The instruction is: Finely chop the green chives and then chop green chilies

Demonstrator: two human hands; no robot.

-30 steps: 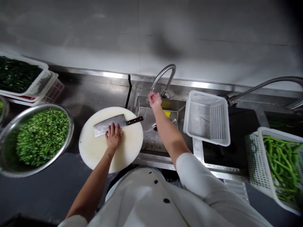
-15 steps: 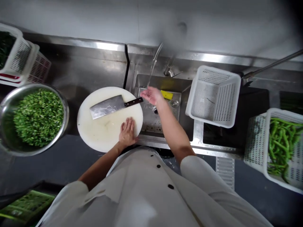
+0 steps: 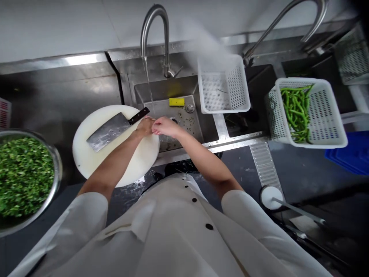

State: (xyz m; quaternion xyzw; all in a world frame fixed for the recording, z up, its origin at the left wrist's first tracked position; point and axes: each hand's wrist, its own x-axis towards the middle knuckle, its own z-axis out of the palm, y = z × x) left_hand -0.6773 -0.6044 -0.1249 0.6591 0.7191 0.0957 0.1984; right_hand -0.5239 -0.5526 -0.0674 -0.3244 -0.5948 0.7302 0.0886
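At the sink's [image 3: 198,127] left edge, my left hand [image 3: 145,127] and my right hand [image 3: 166,127] meet, just below the stream of running water [image 3: 148,82]. My right hand's fingers are curled in against my left hand's fingertips; whether anything lies between them is hidden. Most of my left fingers are covered by the right hand. Under my left forearm lies a round white cutting board [image 3: 86,161], partly over the sink. A cleaver [image 3: 109,131] rests flat on it, its dark handle pointing to the tap [image 3: 167,42], close behind my left hand.
A steel bowl [image 3: 58,165] of chopped greens [image 3: 25,175] stands at left. A yellow sponge-like block [image 3: 177,102] lies in the sink. To the right are a white basket [image 3: 223,92] and another basket [image 3: 328,111] holding green peppers [image 3: 296,111]. A second tap [image 3: 276,21] rises behind.
My left hand has left the board and moved forward to the sink edge. My right hand has come left and back to meet it. The view has swung right.
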